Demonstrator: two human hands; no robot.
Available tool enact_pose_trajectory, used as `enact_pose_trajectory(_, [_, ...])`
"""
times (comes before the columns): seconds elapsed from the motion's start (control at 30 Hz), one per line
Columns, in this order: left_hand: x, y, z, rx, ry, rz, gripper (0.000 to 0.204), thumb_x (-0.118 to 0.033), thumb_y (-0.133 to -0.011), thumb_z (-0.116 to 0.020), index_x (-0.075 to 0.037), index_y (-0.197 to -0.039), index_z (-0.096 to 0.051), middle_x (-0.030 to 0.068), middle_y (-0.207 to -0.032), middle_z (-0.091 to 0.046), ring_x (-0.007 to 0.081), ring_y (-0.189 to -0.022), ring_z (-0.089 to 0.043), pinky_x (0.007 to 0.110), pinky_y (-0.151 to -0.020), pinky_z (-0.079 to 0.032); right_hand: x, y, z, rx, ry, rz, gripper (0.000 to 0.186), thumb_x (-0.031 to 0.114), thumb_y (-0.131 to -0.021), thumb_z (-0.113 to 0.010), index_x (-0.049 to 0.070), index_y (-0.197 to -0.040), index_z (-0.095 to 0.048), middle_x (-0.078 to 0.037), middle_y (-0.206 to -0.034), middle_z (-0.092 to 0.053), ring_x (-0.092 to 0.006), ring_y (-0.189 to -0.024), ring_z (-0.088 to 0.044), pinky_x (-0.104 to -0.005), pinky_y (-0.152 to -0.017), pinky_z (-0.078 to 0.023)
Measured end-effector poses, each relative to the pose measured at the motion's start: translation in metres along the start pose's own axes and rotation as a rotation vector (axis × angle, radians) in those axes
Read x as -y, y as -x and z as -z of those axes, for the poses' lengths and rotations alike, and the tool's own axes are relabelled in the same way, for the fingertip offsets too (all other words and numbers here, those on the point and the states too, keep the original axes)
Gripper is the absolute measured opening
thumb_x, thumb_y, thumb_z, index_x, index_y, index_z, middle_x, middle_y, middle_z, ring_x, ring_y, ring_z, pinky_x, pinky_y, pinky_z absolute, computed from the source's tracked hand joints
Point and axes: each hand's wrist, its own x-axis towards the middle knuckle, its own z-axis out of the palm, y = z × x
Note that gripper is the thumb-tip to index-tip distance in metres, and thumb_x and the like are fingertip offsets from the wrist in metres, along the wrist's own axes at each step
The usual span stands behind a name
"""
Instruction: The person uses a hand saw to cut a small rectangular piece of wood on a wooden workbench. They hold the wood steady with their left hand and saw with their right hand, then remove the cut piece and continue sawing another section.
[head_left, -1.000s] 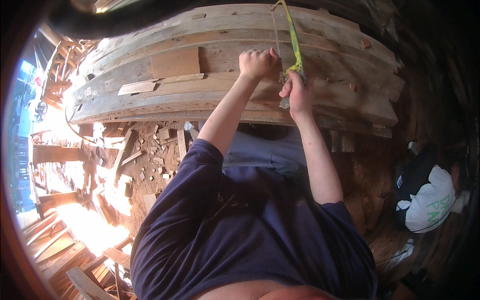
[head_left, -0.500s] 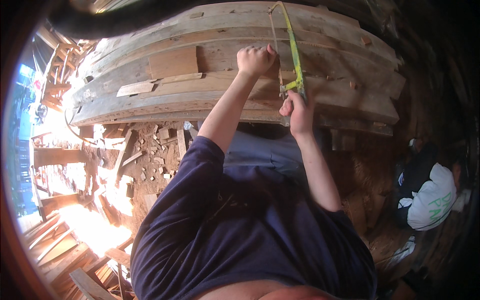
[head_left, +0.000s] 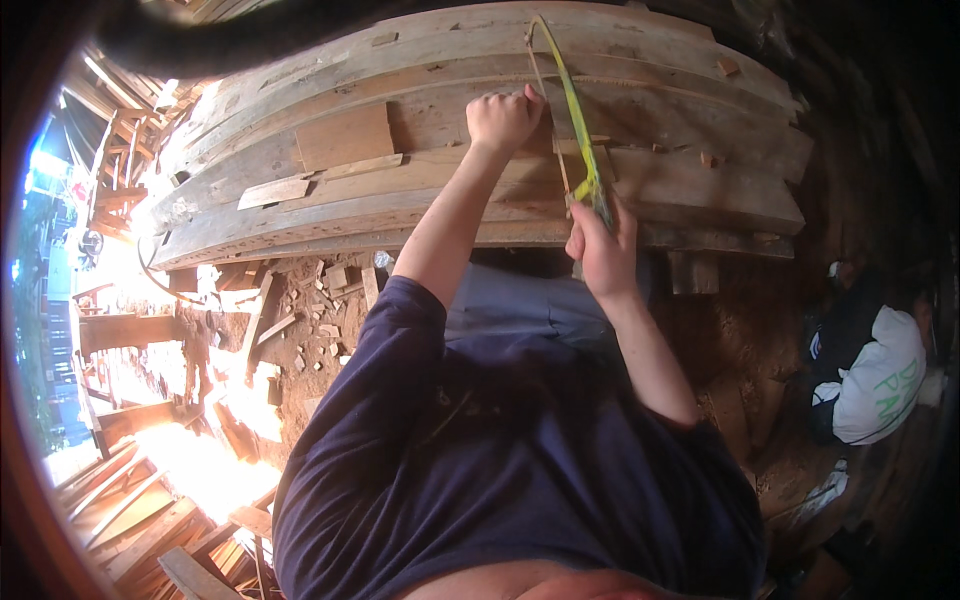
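Note:
My right hand point(head_left: 604, 250) is closed round the handle of a yellow-green hacksaw point(head_left: 577, 105). The saw points away from me, with its thin blade on the left side of the frame. Just left of the blade, my left hand point(head_left: 503, 122) is closed in a fist, thumb uppermost, low over the thick wooden planks point(head_left: 440, 180). What its fingers grip, if anything, is hidden under the hand. A flat rectangular board point(head_left: 345, 137) lies on the planks to the left, with a thin wood strip point(head_left: 273, 193) nearer me.
Small wood blocks point(head_left: 708, 159) lie on the planks at right. Offcuts point(head_left: 328, 330) litter the dirt floor below the planks' near edge. Scrap timber point(head_left: 150, 530) is heaped at lower left in bright sunlight. A stuffed white bag point(head_left: 880, 385) sits on the floor at right.
My right hand has drawn the hacksaw toward me and a little right, and the saw leans more to the left at its far end. My left hand stays closed beside the blade.

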Motion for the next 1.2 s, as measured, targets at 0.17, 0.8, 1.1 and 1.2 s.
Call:
enact_pose_trajectory(0.17, [0.001,0.0,-0.003,0.036,-0.006,0.017,0.05,-0.032,-0.096,-0.062,-0.016,-0.049,-0.064,0.007,-0.048,-0.062,0.029,-0.044,-0.064,0.041,-0.045,-0.052,-0.011,0.036,0.012,-0.002,-0.091,0.022,0.008,0.01,-0.106,-0.059,0.004,-0.101,-0.06,0.001,-0.062,-0.049,-0.0078,-0.051,-0.043,-0.0284,-0.05,-0.037])
enact_pose_trajectory(0.8, [-0.008,0.002,0.008,-0.021,0.041,0.036,0.049,-0.031,-0.095,-0.064,-0.015,-0.049,-0.064,0.0095,-0.048,-0.061,0.0319,-0.045,-0.065,0.044,-0.047,-0.054,-0.038,0.009,0.004,0.018,-0.104,0.112,0.007,0.009,-0.104,-0.061,0.004,-0.109,-0.061,0.003,-0.07,-0.053,-0.0047,-0.05,-0.045,-0.0248,-0.048,-0.04])
enact_pose_trajectory(1.1, [-0.015,0.01,0.021,-0.06,0.157,-0.046,0.046,-0.029,-0.094,-0.065,-0.014,-0.05,-0.064,0.0092,-0.05,-0.062,0.0301,-0.047,-0.065,0.043,-0.047,-0.053,-0.015,0.031,0.009,0.008,-0.06,0.084,0.008,0.011,-0.104,-0.062,0.003,-0.108,-0.062,0.002,-0.074,-0.055,-0.0048,-0.054,-0.048,-0.0248,-0.05,-0.04])
enact_pose_trajectory(1.2, [-0.017,0.015,0.032,-0.099,0.213,-0.056,0.044,-0.028,-0.094,-0.066,-0.014,-0.053,-0.065,0.0091,-0.052,-0.063,0.0296,-0.048,-0.066,0.042,-0.047,-0.052,-0.016,-0.008,-0.005,-0.008,-0.008,0.122,0.01,0.009,-0.104,-0.06,0.003,-0.096,-0.062,0.001,-0.06,-0.048,-0.0079,-0.051,-0.044,-0.0284,-0.051,-0.038])
